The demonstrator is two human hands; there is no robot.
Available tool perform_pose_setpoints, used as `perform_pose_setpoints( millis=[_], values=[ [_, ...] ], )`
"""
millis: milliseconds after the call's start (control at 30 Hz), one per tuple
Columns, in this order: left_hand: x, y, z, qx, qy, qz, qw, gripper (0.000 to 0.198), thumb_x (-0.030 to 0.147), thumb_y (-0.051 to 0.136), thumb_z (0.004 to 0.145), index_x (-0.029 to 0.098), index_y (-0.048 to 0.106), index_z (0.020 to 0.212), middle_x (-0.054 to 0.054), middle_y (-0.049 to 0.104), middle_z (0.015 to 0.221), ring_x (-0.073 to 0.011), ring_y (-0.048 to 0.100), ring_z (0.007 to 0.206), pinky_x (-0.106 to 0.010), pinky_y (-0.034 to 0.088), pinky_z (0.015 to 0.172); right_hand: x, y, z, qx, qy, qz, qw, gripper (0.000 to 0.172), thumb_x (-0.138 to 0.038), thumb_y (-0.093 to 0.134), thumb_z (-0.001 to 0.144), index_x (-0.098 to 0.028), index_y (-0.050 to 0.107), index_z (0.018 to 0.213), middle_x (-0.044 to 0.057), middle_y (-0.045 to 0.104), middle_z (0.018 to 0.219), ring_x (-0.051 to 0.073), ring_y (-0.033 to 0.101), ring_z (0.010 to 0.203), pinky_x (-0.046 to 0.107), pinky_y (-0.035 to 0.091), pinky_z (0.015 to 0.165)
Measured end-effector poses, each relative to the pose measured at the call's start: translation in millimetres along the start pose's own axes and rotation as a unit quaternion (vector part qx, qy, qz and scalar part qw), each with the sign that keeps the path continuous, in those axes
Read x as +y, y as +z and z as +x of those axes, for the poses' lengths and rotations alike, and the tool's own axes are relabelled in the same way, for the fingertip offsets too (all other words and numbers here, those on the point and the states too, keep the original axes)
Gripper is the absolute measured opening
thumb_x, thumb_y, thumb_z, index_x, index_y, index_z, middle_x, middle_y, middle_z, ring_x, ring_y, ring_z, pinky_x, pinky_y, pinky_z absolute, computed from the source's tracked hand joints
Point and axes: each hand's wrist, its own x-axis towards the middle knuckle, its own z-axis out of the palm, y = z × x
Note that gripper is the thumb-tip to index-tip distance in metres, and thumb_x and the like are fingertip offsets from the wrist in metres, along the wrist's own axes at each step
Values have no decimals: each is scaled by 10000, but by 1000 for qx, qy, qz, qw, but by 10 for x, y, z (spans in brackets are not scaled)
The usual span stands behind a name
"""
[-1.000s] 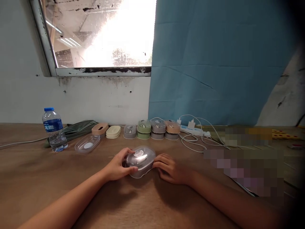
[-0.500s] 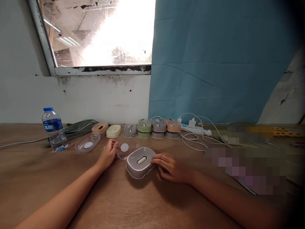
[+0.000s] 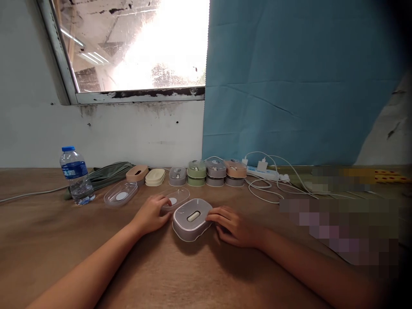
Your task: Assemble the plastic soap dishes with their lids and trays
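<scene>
In front of me is a grey rounded box (image 3: pixel 192 221) with a pale oval piece in the slot on its top. My right hand (image 3: pixel 230 225) grips its right edge, fingers over the rim and thumb lower down. A clear oval lid (image 3: pixel 181 196) with a white round sticker lies just behind the box. My left hand (image 3: pixel 153 215) is at the lid's near left edge, thumb and fingers apart, left of the box. The fingertips overlap the lid in view; whether they touch it I cannot tell.
Another clear lid (image 3: pixel 128 193) lies at left by a water bottle (image 3: pixel 76 175) and a dark green pouch (image 3: pixel 111 173). Behind stand an orange box (image 3: pixel 137 174), cream pieces (image 3: pixel 155 177) and several lidded boxes (image 3: pixel 196 173). A power strip (image 3: pixel 262 173) with cables lies at right.
My left hand has let go of the clear lid, which now lies flat on the table, and has moved right toward the box. The right hand keeps its grip.
</scene>
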Motion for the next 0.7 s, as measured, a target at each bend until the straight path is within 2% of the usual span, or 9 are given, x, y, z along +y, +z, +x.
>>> perform_pose_setpoints(
  millis=[100,167,267,367,500,600,700],
  values=[
    [-50,52,1,-26,-2,-19,999,116,198,467,796,199,583,796,-34,650,806,-188,585,775,-297,409,745,-4,-3,0,3,1,0,1000,356,-92,419,795,-152,495,1137,115,575,1060,193,533,964,339,438,859],
    [-83,73,10,-12,0,2,1000,132,184,439,815,189,570,800,-45,648,826,-192,583,796,-303,400,747,-6,-4,1,5,1,-1,1000,360,-87,421,792,-153,493,1138,112,578,1059,191,535,961,339,438,858],
    [-121,52,41,38,7,91,995,176,192,378,856,174,553,855,-72,633,883,-217,568,844,-347,375,774,-6,-3,1,7,0,1,1000,363,-84,428,787,-152,491,1138,110,578,1057,188,534,963,334,439,860],
    [-219,-48,73,108,-30,197,974,214,181,328,870,155,540,891,-103,613,888,-240,550,851,-373,353,781,-5,-2,-3,9,-2,0,1000,367,-86,430,786,-150,489,1142,113,577,1064,192,533,977,338,437,872],
    [-505,-276,47,172,-95,298,934,216,209,333,858,135,529,912,-134,601,886,-274,533,839,-389,334,753,-3,1,-9,6,-1,1,1000,366,-89,430,789,-151,490,1145,113,578,1062,192,537,974,337,441,871],
    [-750,-427,-28,191,-115,332,917,221,217,335,842,134,531,901,-139,604,877,-287,530,847,-396,328,746,-5,-2,-4,7,-2,3,1000,363,-88,432,790,-150,493,1143,113,580,1055,192,538,972,336,443,870],
    [-929,-507,-109,174,-123,352,911,204,209,346,821,143,535,859,-127,613,835,-281,542,826,-389,322,739,-8,-8,1,11,-2,3,1000,359,-85,431,788,-148,496,1136,114,582,1052,193,538,969,339,443,871]
  ],
)
